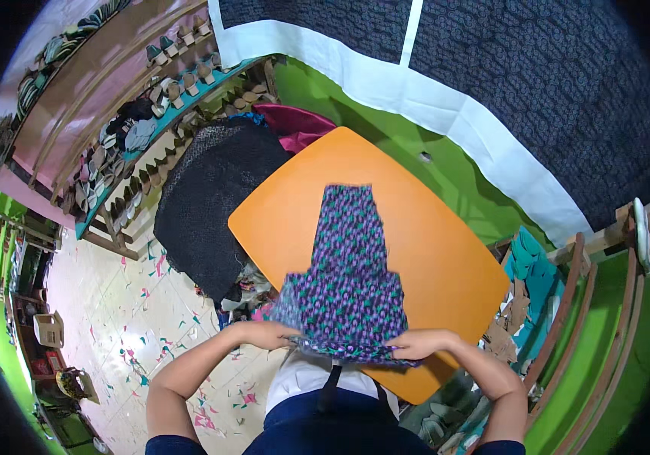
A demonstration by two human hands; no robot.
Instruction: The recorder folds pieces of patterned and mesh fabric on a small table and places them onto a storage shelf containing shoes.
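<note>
A piece of purple, green and black patterned fabric lies on the orange table, narrow at its far end and wider toward me. My left hand is closed on the near left corner of the cloth, and my right hand grips the near right corner. Between the two hands the near edge is bunched or folded and lifted at the table's front edge, close to my body. The far part of the fabric rests flat. Some fingertips are hidden by the cloth.
Black netted fabric is heaped left of the table, with magenta cloth behind. Wooden shoe racks line the left wall. Colourful scraps litter the tiled floor. Teal material and wooden rails stand at right.
</note>
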